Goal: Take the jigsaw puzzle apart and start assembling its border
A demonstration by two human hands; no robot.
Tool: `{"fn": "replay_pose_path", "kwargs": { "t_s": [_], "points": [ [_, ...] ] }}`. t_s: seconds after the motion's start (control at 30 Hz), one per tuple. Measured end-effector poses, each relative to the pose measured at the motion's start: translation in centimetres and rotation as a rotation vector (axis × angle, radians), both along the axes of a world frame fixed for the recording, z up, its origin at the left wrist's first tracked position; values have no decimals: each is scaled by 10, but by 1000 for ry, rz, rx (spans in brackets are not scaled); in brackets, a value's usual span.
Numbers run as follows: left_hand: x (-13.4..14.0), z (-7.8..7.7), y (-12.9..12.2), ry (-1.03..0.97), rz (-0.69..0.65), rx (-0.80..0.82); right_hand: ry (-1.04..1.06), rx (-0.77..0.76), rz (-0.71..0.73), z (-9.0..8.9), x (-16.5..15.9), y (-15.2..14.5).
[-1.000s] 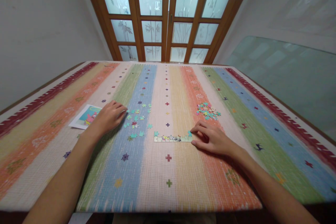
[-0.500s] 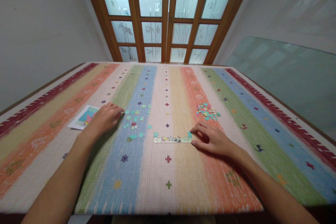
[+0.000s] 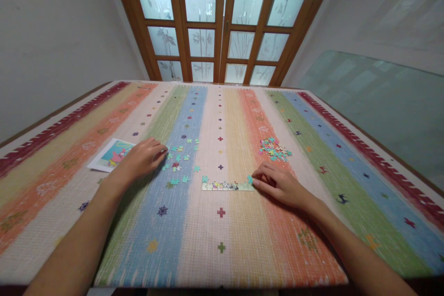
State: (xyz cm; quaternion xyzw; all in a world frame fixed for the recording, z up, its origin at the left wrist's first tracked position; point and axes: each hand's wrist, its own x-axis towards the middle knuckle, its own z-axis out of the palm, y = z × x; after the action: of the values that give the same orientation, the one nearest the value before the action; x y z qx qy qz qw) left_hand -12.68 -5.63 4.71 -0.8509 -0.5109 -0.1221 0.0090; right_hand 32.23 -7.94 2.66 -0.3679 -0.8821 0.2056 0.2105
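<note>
My left hand [image 3: 150,156] is closed, its thumb and fingertips pinched at the left edge of a spread of teal jigsaw pieces [image 3: 186,157]. The fingertips cover the jigsaw piece they grip. My right hand [image 3: 277,184] rests on the cloth with bent fingers. Its thumb and index finger close on a teal jigsaw piece [image 3: 250,179] at the right end of a joined puzzle strip [image 3: 225,186]. Another teal piece [image 3: 205,179] rises from the strip's left end. The strip shows yellow, pink and dark bits of picture.
A picture card [image 3: 116,154] with a pink cartoon figure lies beside my left wrist. Beyond my right hand is a heap of mixed jigsaw pieces [image 3: 275,149]. A striped tablecloth [image 3: 208,245] covers the table. Behind it stand wood-framed glass doors [image 3: 222,23].
My left hand has moved slightly right, and its fingertips now cover a teal piece that showed before. On my right hand, thumb and index finger have drawn closer together.
</note>
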Motion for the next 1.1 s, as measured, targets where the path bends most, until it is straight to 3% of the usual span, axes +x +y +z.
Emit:
{"fn": "replay_pose_path", "kwargs": {
  "t_s": [0.43,0.77,0.97,1.1],
  "points": [
    [9,2,-3,34,-91,73,4,-15,-7,0,1,0],
    [15,8,-11,71,-14,-119,-12,-18,-4,-2,3,2],
    [28,14,-18,-58,-75,-262,7,-9,-16,-7,6,3],
    [34,22,-22,-45,-54,-265,14,-8,-15,-9,7,4]
  ]
}}
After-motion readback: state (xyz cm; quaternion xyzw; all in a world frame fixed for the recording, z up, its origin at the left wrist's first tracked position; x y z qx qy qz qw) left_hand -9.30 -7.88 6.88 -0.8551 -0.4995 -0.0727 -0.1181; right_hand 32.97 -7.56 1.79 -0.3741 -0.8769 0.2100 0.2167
